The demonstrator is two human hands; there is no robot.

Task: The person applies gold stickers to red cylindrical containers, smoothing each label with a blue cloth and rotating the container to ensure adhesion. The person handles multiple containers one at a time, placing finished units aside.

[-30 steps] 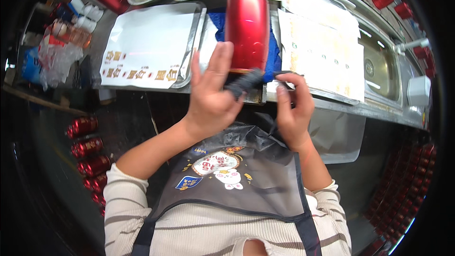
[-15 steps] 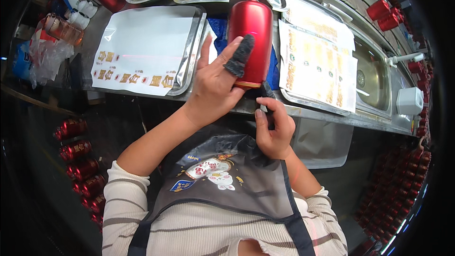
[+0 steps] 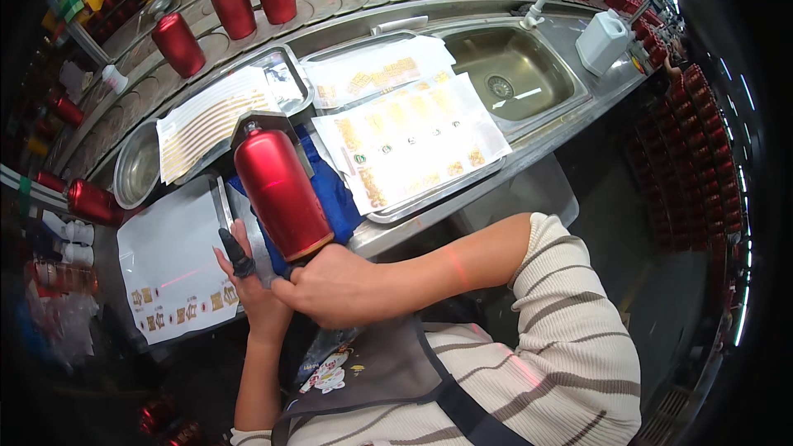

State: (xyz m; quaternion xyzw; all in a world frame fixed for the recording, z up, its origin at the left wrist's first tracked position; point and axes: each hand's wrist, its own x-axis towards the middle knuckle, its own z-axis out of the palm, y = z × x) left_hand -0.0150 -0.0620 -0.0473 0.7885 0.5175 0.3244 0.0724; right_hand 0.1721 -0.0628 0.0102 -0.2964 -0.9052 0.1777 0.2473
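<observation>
A glossy red bottle [image 3: 281, 190] lies on a blue cloth [image 3: 337, 190], its neck pointing away and its base toward me. My right hand [image 3: 334, 287] is closed right at the bottle's base; its fingertips are turned out of sight, so what they hold cannot be made out. Just left of it is my left hand [image 3: 258, 293], fingers stretched up beside the lower end of the bottle, with a dark cover on one finger. Left of that hand, a white sheet with gold and red decals [image 3: 178, 239] lies on a metal tray.
On a tray to the right rests another decal sheet [image 3: 413, 144]. A sheet with gold strips [image 3: 215, 120] and a steel bowl [image 3: 139, 167] are at the back left. Beyond are a sink [image 3: 529, 62], a white jug [image 3: 601, 40] and a conveyor carrying red bottles [image 3: 233, 7].
My view has swung to the right. The right hand has moved in against the bottle's base, and the left hand has slid off the bottle's side to its lower left. The bottle appears more tilted.
</observation>
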